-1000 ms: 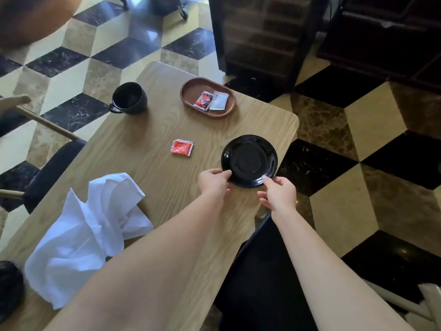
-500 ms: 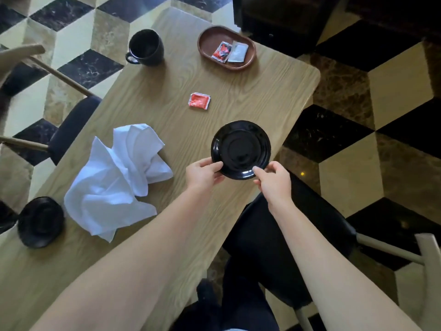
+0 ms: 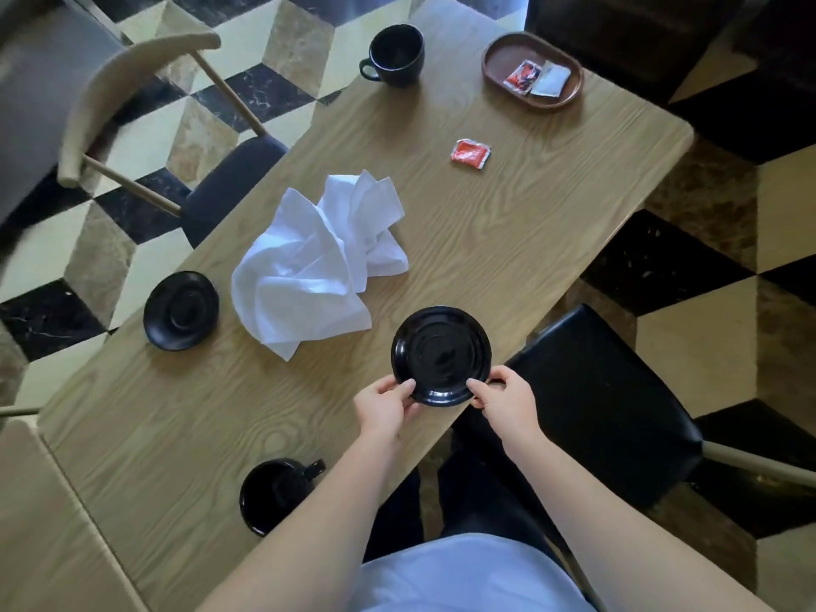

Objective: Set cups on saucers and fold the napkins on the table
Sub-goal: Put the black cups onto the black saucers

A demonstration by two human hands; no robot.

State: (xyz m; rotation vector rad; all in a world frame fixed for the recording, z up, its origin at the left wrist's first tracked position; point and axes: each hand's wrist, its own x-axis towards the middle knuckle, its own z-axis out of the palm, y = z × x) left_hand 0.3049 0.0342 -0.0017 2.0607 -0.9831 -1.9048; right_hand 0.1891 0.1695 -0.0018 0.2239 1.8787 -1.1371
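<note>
A black saucer (image 3: 441, 353) is at the near edge of the wooden table (image 3: 508, 240). My left hand (image 3: 383, 406) pinches its near-left rim and my right hand (image 3: 505, 401) pinches its near-right rim. A crumpled white napkin (image 3: 315, 262) lies just left of and beyond the saucer. A second black saucer (image 3: 181, 310) rests at the table's left edge. One black cup (image 3: 396, 55) stands at the far end. Another black cup (image 3: 276, 494) stands close to me, partly hidden behind my left forearm.
A brown oval tray (image 3: 499, 64) with two sachets sits at the far right corner. A red sachet (image 3: 470, 154) lies loose on the table. A black-seated chair (image 3: 605, 404) stands to my right, and a wooden-backed chair (image 3: 132, 121) stands across on the left.
The saucer has come along the table's edge toward me, held in both hands. The view has tilted down, bringing the near cup and the left saucer fully into sight.
</note>
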